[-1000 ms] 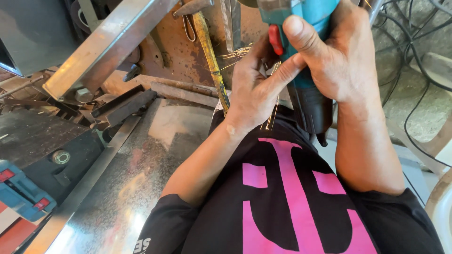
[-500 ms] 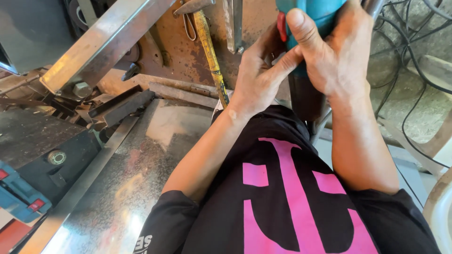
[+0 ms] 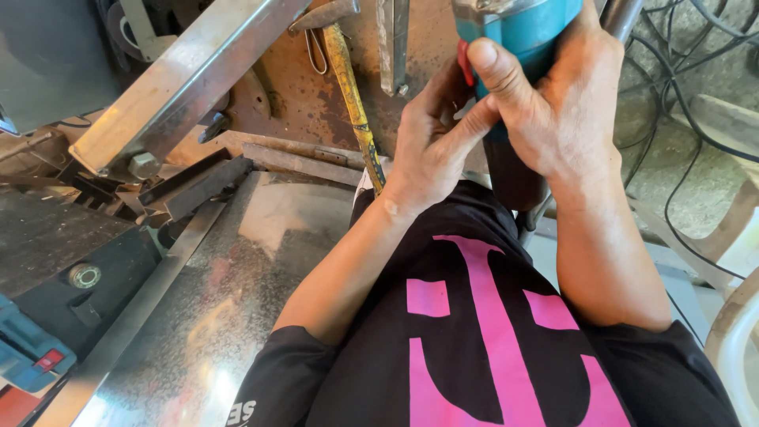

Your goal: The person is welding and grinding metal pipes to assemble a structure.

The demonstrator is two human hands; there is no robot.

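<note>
Right hand (image 3: pixel 565 119) grip clamped round the teal power tool (image 3: pixel 522 28), left hand (image 3: pixel 431 150) fingers touching beneath

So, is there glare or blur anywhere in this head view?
Head view: daylight glares off the steel sheet at lower left and the square tube; both hands on the teal power tool look sharp; the frame edges bend slightly, like a wide lens.

Rusty metal workbench (image 3: pixel 308 95), yellow-handled hammer (image 3: pixel 352 95) lying near its far edge, shiny steel sheet (image 3: pixel 213 316) across its near side, square steel tube (image 3: pixel 182 79) at the left
</note>
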